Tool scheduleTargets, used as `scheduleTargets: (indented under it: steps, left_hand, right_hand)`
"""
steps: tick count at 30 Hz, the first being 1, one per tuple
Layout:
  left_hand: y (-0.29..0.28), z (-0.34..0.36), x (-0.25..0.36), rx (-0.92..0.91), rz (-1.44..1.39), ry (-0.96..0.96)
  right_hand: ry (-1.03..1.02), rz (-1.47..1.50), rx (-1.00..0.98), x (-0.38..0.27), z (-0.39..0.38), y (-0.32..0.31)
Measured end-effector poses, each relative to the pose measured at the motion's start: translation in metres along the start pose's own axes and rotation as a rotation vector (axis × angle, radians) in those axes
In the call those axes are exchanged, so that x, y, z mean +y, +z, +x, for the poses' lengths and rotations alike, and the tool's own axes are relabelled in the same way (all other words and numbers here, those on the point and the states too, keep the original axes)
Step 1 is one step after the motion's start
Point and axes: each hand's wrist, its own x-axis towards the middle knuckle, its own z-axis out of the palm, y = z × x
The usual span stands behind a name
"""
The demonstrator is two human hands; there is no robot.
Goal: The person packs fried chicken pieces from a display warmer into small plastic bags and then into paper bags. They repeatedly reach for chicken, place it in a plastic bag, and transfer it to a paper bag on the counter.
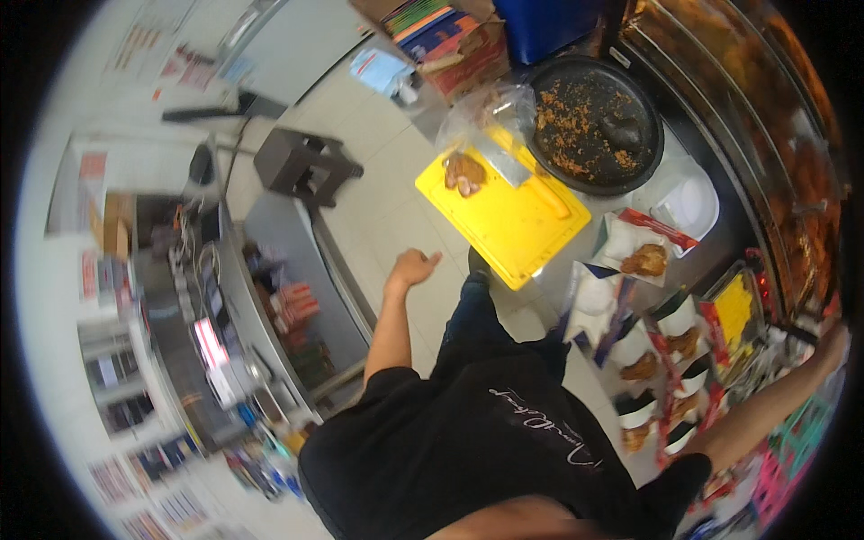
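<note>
My left hand (414, 268) hangs over the tiled floor, touching nothing, with its thumb side stretched out and the fingers loosely bent. Far out at the right rim, my right hand (833, 346) reaches past the food boxes beside the lit display case (720, 85); its fingers are blurred, and any hold is hidden. In front of me a yellow cutting board (517, 243) bears a piece of fried chicken (465, 171) and a cleaver (511, 169) with a yellow handle. Right of the board are open paper boxes with rice (594, 301) and fried chicken (644, 261).
A round black pan (562, 166) with brown crumbs stands behind the board, next to a white plastic tub (693, 202). A dark stool (301, 165) is on the floor ahead left. Along the left runs a metal counter (310, 261). A cardboard box (468, 63) stands ahead.
</note>
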Motion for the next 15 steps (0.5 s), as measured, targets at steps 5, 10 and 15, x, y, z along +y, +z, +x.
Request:
scheduleTargets:
  steps: [5,10,15]
  left_hand:
    - [-0.037,0.058,-0.010,-0.065,0.151,0.112]
    - [-0.083,0.070,0.001,-0.226,0.121,0.218]
    - [-0.078,0.068,-0.020,-0.380,0.098,0.278]
  right_hand:
    - [0.143,0.528,-0.510,-0.249,-0.198,0.080]
    - [0.284,0.529,-1.330,-0.393,-0.248,0.232]
    - [-0.201,0.061,-0.495,-0.387,-0.247,0.301]
